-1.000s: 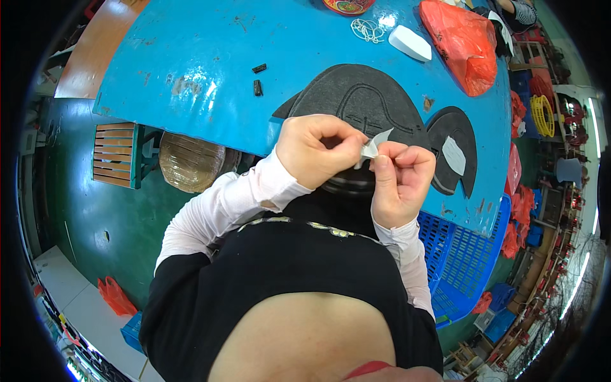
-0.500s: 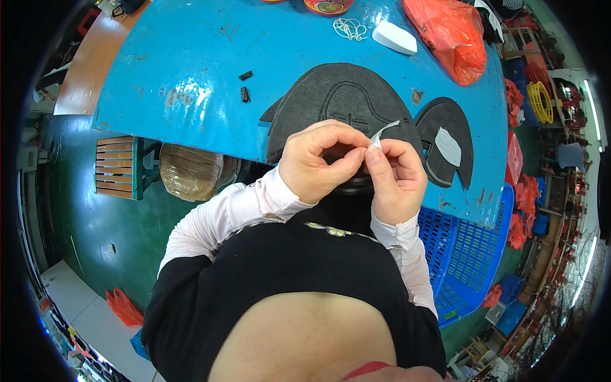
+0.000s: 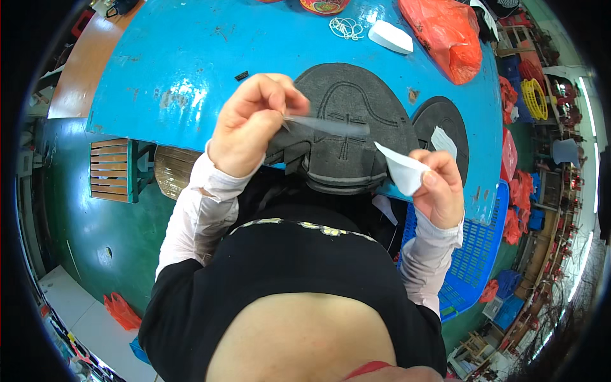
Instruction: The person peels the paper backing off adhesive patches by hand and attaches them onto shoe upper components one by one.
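blue counter (image 3: 172, 70) carrying dark rounded pads (image 3: 356, 89)
left hand (image 3: 244, 130) and right hand (image 3: 443, 186) both pinch with fingertips: the right grips a white piece (image 3: 402, 170) by its right corner, beside the pads' near edge; the left, a blurred translucent strip (image 3: 328, 125) by one end, over the pads. both look light, limp, easily creased; edges seem the best hold.
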Motion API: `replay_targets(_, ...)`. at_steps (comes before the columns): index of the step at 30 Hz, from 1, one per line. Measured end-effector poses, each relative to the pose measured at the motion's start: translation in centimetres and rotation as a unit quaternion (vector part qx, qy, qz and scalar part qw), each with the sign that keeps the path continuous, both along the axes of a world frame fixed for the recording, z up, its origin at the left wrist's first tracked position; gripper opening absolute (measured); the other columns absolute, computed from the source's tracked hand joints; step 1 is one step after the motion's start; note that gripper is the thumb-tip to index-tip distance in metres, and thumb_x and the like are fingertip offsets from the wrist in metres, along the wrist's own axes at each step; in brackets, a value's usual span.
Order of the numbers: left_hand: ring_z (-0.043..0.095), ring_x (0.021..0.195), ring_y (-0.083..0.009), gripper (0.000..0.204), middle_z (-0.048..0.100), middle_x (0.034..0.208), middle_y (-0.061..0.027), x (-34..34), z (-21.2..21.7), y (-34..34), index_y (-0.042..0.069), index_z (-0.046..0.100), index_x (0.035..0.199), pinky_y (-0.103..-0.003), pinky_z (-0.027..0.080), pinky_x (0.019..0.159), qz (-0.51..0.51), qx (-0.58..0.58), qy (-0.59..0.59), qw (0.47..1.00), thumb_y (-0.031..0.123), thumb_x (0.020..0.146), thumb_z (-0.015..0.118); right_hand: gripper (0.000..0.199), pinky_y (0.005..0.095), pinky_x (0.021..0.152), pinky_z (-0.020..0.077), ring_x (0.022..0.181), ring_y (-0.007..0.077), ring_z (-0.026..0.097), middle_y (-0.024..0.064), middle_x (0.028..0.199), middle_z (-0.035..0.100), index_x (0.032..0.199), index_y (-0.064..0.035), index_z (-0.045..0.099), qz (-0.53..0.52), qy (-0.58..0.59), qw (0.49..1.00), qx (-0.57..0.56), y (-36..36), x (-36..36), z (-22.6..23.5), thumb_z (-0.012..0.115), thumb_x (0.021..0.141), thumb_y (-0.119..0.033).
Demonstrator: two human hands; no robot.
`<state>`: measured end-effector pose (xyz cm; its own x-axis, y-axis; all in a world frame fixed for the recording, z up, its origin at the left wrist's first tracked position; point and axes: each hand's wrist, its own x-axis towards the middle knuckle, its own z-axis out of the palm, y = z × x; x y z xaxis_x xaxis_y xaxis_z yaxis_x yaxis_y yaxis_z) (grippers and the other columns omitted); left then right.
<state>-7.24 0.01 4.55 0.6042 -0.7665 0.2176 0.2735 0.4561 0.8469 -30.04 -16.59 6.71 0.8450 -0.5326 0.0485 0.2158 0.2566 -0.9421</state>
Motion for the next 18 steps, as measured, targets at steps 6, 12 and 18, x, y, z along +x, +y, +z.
replay_targets(6, 0.051, 0.067, -0.0173, 0.036, 0.052, 0.089, -0.0101, -1.8, 3.2, -0.5, 0.002, 0.059, 0.103, -0.026, 0.041, 0.056, 0.065, 0.031, -0.521, 0.851, -0.010, 0.070, 0.055, 0.011, 0.0199, 0.042, 0.0389, 0.047, 0.0094, 0.049, 0.0100, 0.077, 0.059, 0.090, -0.0020, 0.048, 0.033, 0.089, 0.994, 0.054, -0.4, 1.5, 2.6, 0.055, 0.088, -0.010)
replay_targets(12, 0.056, 0.059, -0.0217, 0.031, 0.056, 0.074, -0.0069, -2.0, 2.7, -1.3, 0.004, 0.065, 0.091, -0.031, 0.044, 0.049, 0.082, 0.014, -0.619, 0.781, 0.007, 0.062, 0.076, 0.014, 0.0201, 0.043, 0.0403, 0.047, 0.0087, 0.050, 0.0072, 0.070, 0.058, 0.089, -0.0019, 0.048, 0.089, 0.136, 0.987, 0.021, 0.0, 2.9, 3.9, 0.057, 0.086, -0.013)
replay_targets(18, 0.056, 0.056, -0.0215, 0.019, 0.055, 0.068, -0.0056, -2.1, 1.7, -1.7, 0.005, 0.065, 0.080, -0.030, 0.044, 0.047, 0.111, 0.033, -0.605, 0.787, 0.002, 0.063, 0.073, 0.024, 0.0172, 0.054, 0.0394, 0.062, 0.0049, 0.052, 0.0034, 0.073, 0.058, 0.103, 0.0019, 0.052, 0.062, 0.090, 0.994, 0.019, 0.7, 3.2, 2.1, 0.062, 0.086, -0.013)
